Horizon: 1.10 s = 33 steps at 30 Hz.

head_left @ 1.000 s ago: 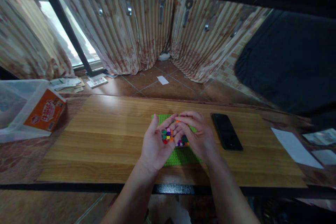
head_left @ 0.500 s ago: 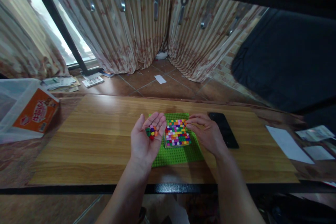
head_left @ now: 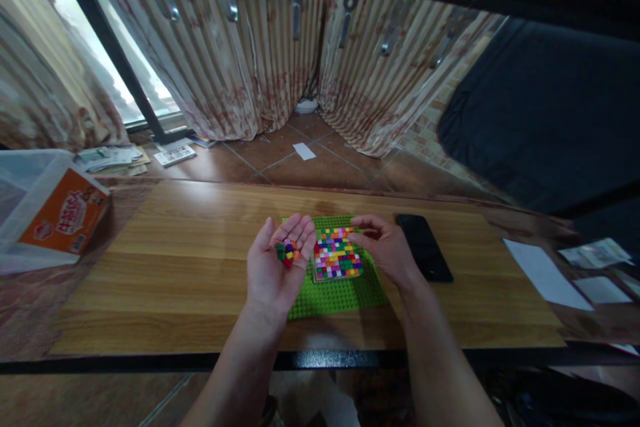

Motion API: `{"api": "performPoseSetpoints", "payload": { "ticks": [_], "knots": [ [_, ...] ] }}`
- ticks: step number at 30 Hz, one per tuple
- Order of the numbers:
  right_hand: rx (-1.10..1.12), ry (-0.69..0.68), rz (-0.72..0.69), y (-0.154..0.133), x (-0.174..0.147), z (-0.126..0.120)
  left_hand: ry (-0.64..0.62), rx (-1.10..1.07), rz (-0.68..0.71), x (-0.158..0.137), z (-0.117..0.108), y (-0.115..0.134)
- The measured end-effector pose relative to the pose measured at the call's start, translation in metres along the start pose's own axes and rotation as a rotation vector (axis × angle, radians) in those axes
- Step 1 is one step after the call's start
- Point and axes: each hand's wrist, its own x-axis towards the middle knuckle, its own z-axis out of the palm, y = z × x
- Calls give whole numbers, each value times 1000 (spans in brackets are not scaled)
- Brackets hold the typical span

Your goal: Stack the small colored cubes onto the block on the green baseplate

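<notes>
My left hand [head_left: 275, 267] is turned palm up and cupped, holding several small coloured bricks [head_left: 289, 251] in red, green, yellow, purple and orange. Just to its right, a block of many small multicoloured bricks [head_left: 337, 257] rests on a green studded baseplate [head_left: 335, 297]. My right hand [head_left: 390, 250] reaches in from the right, thumb and forefinger bent together at the block's upper right corner. Whatever lies between those fingertips is too small to make out.
A black phone [head_left: 425, 247] lies on the wooden board [head_left: 175, 273], right of my right hand. At far left stands a clear plastic bin [head_left: 35, 167] with an orange label. White paper sheets [head_left: 547, 273] lie at the right, and striped curtains [head_left: 270, 67] hang behind.
My right hand has shifted slightly left, its fingertips now further over the block's upper right corner. My left hand still holds the loose bricks, almost unmoved.
</notes>
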Motion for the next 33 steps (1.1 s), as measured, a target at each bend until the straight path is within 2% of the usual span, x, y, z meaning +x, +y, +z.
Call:
{"api": "performPoseSetpoints", "payload": {
  "ticks": [5,9,13,18,21,23,26,28,30,33],
  "knots": [
    [215,-77,142,0,-1,5,-4,-9,-8,-1,0,0],
    [325,-64,209,-2,-2,9,0,-8,-12,-1,0,-1],
    [373,-45,258,-3,-2,11,-17,3,-16,-1,-1,-3],
    [365,-48,254,0,-1,13,-76,3,-27,-2,0,-5],
    [303,-4,182,4,-2,14,-114,-1,-61,-3,0,-7],
    [241,81,110,1,-5,14,-141,-11,-70,-3,0,-8],
    [120,238,-94,-17,-14,17,-171,-24,-69,-2,-1,-9],
    [74,182,-238,-34,-23,23,-186,-31,-73,-2,-2,-9],
    [17,-22,-321,-49,-32,30,-192,-35,-78,-2,-2,-9],
    [-57,-192,-385,-59,-41,41,-186,-36,-84,-3,-2,-9]
  ]
}}
